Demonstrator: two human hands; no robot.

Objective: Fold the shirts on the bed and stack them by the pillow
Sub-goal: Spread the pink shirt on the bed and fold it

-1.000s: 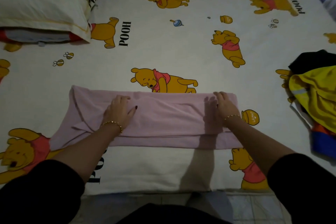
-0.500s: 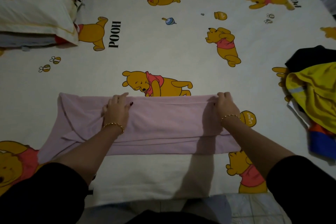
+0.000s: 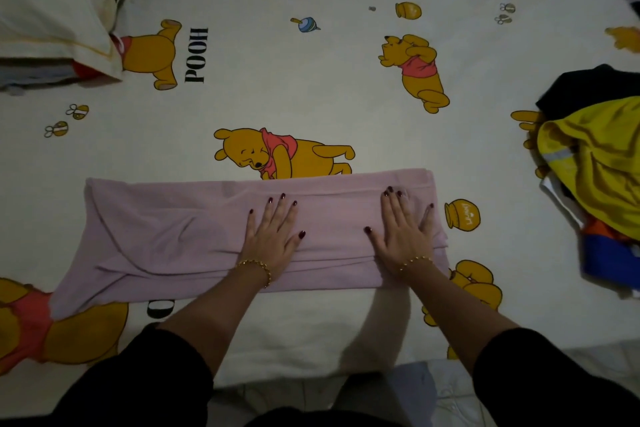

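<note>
Left hand (image 3: 273, 239) and right hand (image 3: 403, 239) lie flat, fingers (image 3: 277, 215) straight, gripping nothing, on the pink shirt (image 3: 166, 229) banded under them on the bed (image 3: 311, 87); I'd smooth outward, then fold the crumpled end left of the fingers across squarely.

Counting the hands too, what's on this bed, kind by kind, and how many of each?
Pink shirt: 1
Hands, left hand and right hand: 2
Pillow: 1
Heap of unfolded clothes: 1
Total: 5
</note>
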